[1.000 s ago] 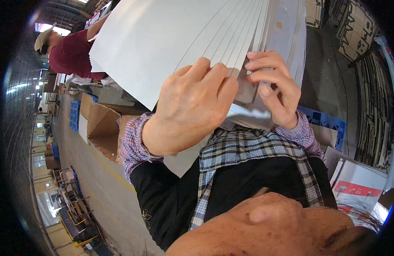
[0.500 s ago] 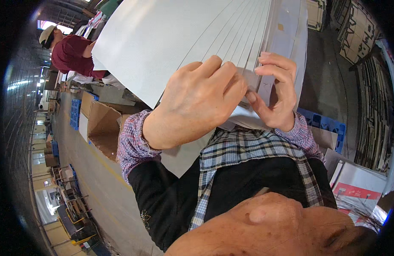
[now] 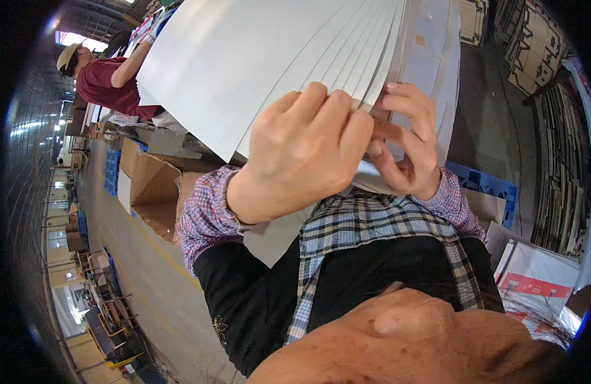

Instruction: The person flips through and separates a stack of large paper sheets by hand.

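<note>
A stack of large white sheets point(image 3: 244, 57) lies in front of me, its right-hand edges fanned out in steps. My left hand point(image 3: 302, 150) is closed over the near edge of the fanned sheets, gripping them with bent fingers. Close beside it, at the fan's right side, my right hand point(image 3: 407, 137) has curled fingers, with thumb and forefinger drawn in toward the left fingertips. What they hold is hidden. A corner of the topmost right-hand sheets bends up between the two hands. More pale sheets with a clear, shiny strip point(image 3: 407, 57) lie right of the fan.
An open cardboard box point(image 3: 156, 192) stands to the left, near a blue pallet point(image 3: 113, 171). A person in a dark red shirt point(image 3: 106, 83) works at the far left. On the right are another blue pallet point(image 3: 484, 185) and stacked flat boards point(image 3: 558, 173).
My left hand has shifted slightly right, and the sheet edges under it now lift and bend. My right fingers have curled in more. The other person's arm has reached forward.
</note>
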{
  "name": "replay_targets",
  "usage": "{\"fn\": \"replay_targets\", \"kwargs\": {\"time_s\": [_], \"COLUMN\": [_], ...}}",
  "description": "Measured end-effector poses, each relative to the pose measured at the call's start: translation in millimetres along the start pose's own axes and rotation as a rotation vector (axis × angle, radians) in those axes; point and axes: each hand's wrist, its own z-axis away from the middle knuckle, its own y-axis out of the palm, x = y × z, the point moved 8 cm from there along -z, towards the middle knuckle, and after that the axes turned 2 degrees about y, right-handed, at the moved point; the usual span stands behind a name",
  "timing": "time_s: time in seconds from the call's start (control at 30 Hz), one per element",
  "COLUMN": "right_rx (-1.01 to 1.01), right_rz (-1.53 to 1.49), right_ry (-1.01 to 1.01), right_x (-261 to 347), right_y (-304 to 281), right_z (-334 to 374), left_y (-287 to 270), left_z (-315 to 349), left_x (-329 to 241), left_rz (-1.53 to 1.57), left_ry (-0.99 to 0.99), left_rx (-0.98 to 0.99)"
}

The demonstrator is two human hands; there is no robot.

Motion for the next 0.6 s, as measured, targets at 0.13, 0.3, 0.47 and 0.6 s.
{"fn": "replay_targets", "kwargs": {"time_s": [0.13,0.3,0.47,0.6], "right_rx": [0.032,0.037,0.043,-0.002], "right_rz": [0.007,0.044,0.100,0.087], "right_ry": [0.008,0.015,0.002,-0.023], "right_x": [-1,2,0,-2], "right_y": [6,7,9,10], "right_z": [1,-5,-5,-1], "left_y": [-1,-5,9,13], "left_z": [-7,-7,-15,-14], "left_x": [3,6,0,-3], "left_rz": [0.005,-0.002,-0.059,-0.020], "left_ry": [-0.007,-0.020,-0.040,-0.029], "left_rx": [-0.018,-0.071,-0.017,-0.050]}}
